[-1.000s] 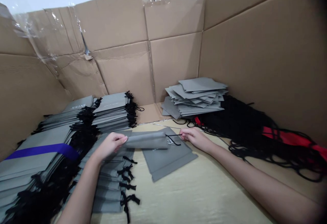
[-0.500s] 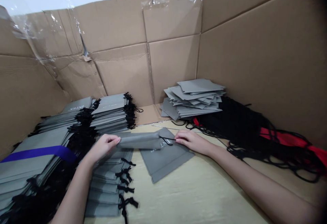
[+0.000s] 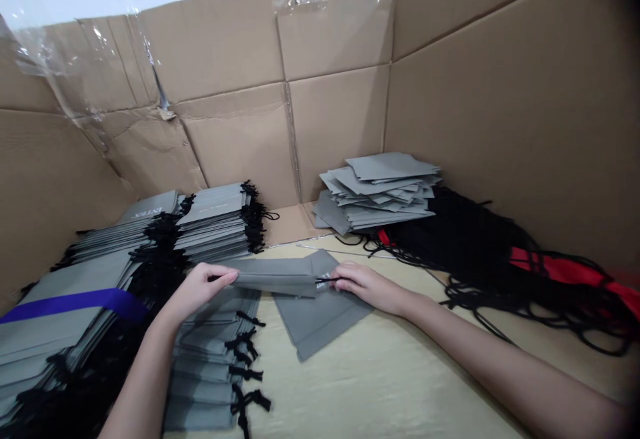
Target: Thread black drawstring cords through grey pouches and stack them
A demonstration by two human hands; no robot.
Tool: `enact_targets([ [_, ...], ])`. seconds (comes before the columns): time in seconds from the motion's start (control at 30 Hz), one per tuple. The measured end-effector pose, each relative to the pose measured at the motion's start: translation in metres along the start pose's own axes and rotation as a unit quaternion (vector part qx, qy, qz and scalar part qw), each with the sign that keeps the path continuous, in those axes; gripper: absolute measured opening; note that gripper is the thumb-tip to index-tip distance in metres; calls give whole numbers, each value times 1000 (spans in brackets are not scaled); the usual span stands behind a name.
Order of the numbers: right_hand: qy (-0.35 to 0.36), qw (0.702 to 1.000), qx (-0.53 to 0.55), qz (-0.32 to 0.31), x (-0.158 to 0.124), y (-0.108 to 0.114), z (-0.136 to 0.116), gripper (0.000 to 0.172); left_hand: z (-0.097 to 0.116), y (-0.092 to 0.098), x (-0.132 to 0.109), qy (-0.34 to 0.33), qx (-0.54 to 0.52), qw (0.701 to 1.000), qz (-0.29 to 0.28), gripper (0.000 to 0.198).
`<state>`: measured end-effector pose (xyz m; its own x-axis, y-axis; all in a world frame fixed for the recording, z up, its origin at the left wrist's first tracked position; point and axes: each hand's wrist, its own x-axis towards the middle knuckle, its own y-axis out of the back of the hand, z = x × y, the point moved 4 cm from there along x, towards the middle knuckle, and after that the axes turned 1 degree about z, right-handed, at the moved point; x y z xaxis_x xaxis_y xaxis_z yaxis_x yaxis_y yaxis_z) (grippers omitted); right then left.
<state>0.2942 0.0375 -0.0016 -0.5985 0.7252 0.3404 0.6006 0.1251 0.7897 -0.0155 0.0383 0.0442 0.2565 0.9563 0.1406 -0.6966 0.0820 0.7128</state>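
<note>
- Now the right hand (image 3: pixel 357 285) has slid left along the gray bag (image 3: pixel 273 275), closing on the left hand (image 3: pixel 200 289), and its fingertips (image 3: pixel 341 277) pinch the black cord (image 3: pixel 325 280) against the bag's printed face.
- Left fingers (image 3: pixel 220 276) curl closed over the bag's folded end, gripping it.
- The bag sits between both hands, its upper part folded over and its lower part flat on the pale sheet (image 3: pixel 400 379).
- Under the left wrist, a stack of bags (image 3: pixel 210 385) runs toward the near edge, black cord ends trailing right.
- Left of that, a wider stack (image 3: pixel 65 339) carries a purple strap (image 3: pixel 75 309).
- Farther off, two more stacks (image 3: pixel 213 215) show printed "INTEX" lettering and bunched cords.
- Far right, loose gray panels (image 3: pixel 375 189) pile up beside a tangle of black cords (image 3: pixel 465 239) and red fabric (image 3: pixel 555 272).
- Cardboard walls (image 3: pixel 340 139) close off the far side and right.
</note>
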Motion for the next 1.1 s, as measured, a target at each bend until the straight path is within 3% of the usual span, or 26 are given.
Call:
enact_targets([
  [0.27,-17,987,50,153,-4,26,-1,31,-19,0,4,24,-56,998,15,53],
  [0.47,-5,981,11,194,-5,26,-1,28,-33,-4,9,29,-47,998,8,53],
  [0.67,75,971,-34,225,-8,28,-9,23,-35,-15,12,-6,2,999,-38,49],
  [0.83,68,966,-28,249,-10,30,-18,21,-37,-8,14,-36,72,997,2,41],
  [0.93,69,964,-18,258,-10,27,-23,22,-21,-8,13,-54,122,990,39,29],
  [0.97,71,963,-12,261,-9,26,-24,23,-9,-13,13,-66,136,987,52,36],
  [1.03,70,961,5,269,-9,23,-27,21,25,-31,10,-125,176,973,83,53],
  [1.1,66,960,23,273,-10,20,-29,19,63,-63,7,-197,181,960,77,64],
])
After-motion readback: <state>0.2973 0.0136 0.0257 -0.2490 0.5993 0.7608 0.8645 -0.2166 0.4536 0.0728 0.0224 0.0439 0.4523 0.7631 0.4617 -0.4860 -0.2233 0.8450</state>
